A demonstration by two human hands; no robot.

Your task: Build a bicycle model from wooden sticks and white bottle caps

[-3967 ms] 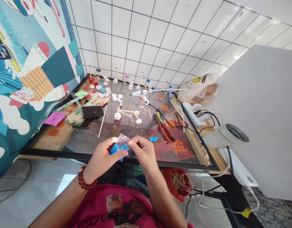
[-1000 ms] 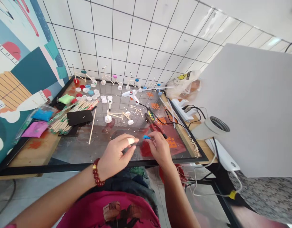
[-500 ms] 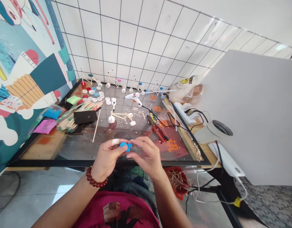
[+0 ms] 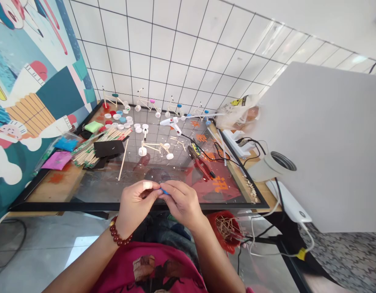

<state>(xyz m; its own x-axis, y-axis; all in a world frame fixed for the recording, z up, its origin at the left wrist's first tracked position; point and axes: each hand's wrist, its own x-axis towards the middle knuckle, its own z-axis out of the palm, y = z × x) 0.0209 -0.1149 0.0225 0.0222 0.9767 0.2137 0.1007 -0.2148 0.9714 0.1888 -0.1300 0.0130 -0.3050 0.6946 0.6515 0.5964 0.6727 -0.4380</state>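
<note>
The left hand (image 4: pixel 135 206) and right hand (image 4: pixel 183 204) are clenching a narrow blue piece (image 4: pixel 165 191), its long axis lying level, above the near edge of the bench (image 4: pixel 55 185).

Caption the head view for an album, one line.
Left hand and right hand pinch a blue piece above a glass tabletop.

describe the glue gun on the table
A white hot glue gun lies on its side on the glass tabletop, toward the far end of the table. Its plastic-looking body runs left to the nozzle end, and the handle angles down and to the right, with the trigger too small to make out clearly. A black power cord leaves the base of the handle and trails off to the right. Neither hand touches it.
</note>
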